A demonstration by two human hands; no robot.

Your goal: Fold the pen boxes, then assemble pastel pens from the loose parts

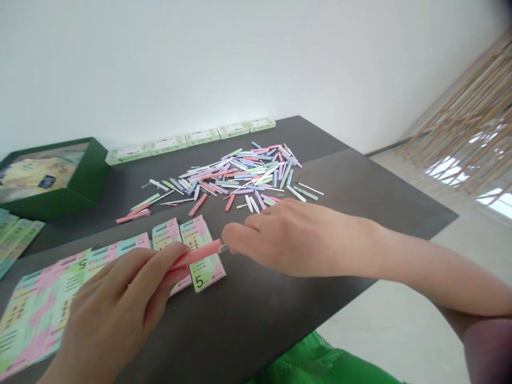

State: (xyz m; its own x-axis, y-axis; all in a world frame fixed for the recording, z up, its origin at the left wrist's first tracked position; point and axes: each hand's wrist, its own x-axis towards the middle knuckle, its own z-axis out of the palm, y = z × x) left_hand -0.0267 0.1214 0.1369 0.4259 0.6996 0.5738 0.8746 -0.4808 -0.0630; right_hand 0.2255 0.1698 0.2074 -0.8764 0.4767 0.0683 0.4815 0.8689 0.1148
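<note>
My left hand (132, 290) is closed around a slim pink pen-like stick (204, 252), holding it level above the packs. At the stick's right end, my right hand (272, 234) pinches a small clear cap (224, 248); the fingertips partly hide it. Whether cap and stick are joined or slightly apart I cannot tell. Beneath the stick lies a pink and green printed pack (210, 272) marked with a 5. A similar pack (166, 232) sits to its left, partly covered by my left hand. More printed packs (38, 298) extend in a row toward the left.
Behind my hands spreads a loose pile of coloured sticks (248, 170) on the dark table (248, 330). Several flat green and white boxes (168, 145) line the wall. On the left stands a green open box (86, 178) with plastic-wrapped contents, beside green packs (18, 240).
</note>
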